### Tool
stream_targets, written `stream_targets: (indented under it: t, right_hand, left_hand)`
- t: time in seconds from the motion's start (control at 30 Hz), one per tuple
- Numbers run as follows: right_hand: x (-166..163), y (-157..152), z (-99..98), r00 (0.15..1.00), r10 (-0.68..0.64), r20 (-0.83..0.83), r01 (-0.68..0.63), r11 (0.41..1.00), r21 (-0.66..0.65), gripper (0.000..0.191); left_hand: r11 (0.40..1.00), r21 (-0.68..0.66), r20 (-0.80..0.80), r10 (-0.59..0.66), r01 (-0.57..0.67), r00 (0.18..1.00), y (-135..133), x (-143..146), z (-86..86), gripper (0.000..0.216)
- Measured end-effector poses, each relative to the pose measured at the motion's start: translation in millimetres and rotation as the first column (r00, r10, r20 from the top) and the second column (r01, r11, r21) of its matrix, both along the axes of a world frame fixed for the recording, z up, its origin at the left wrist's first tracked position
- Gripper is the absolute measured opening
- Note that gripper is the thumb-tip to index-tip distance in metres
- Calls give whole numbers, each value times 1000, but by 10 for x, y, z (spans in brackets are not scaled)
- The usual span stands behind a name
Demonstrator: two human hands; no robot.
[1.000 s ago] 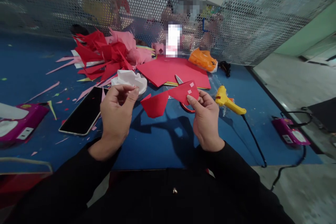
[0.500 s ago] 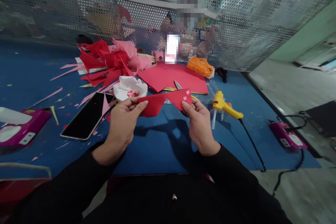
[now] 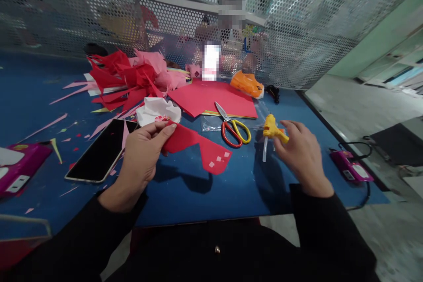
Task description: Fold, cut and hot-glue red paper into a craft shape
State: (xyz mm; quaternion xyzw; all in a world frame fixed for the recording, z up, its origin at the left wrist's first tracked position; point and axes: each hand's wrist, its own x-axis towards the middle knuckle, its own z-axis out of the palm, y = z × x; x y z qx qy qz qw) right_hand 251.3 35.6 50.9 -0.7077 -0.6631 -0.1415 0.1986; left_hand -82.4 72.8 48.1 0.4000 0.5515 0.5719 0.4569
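Observation:
My left hand [image 3: 142,154] pinches one end of a red paper cut-out [image 3: 198,147] with small white squares on its far lobe, held just above the blue table [image 3: 231,185]. My right hand [image 3: 302,154] is off the paper and lies over the handle of a yellow hot glue gun [image 3: 271,128], fingers curled around it; how firmly it grips is unclear. Red and yellow scissors [image 3: 235,128] lie between the two hands, a little further back.
A black phone [image 3: 99,150] lies left of my left hand, beside a white crumpled sheet [image 3: 155,110]. Red paper scraps [image 3: 122,75], flat red sheets [image 3: 211,97] and an orange object [image 3: 247,83] sit at the back. Purple devices [image 3: 348,165] lie at both sides. A perforated metal screen [image 3: 297,22] closes the back.
My right hand let go of the red cut-out and moved right onto the glue gun. The cut-out now hangs from my left hand alone, lower over the table. The scissors are uncovered.

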Motion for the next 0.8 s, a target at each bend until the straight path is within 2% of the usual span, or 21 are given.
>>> stream_targets:
  t: [0.1,0.17,0.27,0.4,0.57,0.63,0.7,0.73,0.8]
  right_hand:
    - [304,74,-31,981,5,195,39,975,-218,37]
    - [372,120,-67,966,15,260,56,963,-263,35]
    - [354,168,-103,956,8,295,73,962,-264,33]
    - [307,191,-91,965,-5,263,78,961,-267,31]
    - [278,86,20,984,-69,162,99,979,-179,35]
    - [197,0,57,994,-105,20,106,992,-75,33]
    - [34,-99,67,954,-98,-282,125,989,78,24]
    - [-77,-151,60,883,-30,-469,104,986,133,20]
    - [-335,-251,29,667,85,-740,24,990,136,19]
  left_hand:
    - [999,-23,-31,-30,29,999,0,12,-31,27]
    - [998,-39,-46,-45,43,998,2,24,-32,27]
    - [995,-80,-49,-69,65,996,-3,45,-12,29]
    - [988,-107,-62,-121,114,991,-18,62,-4,29]
    - [976,-132,-54,-182,173,982,-20,59,-54,27]
    - [969,-139,-38,-212,205,977,-23,59,-62,24]
    - [962,-139,-24,-241,235,970,-33,62,-57,21]
    - [959,-139,-21,-253,248,967,-38,65,-50,20]
    - [953,-140,-16,-272,267,962,-50,72,-35,20]
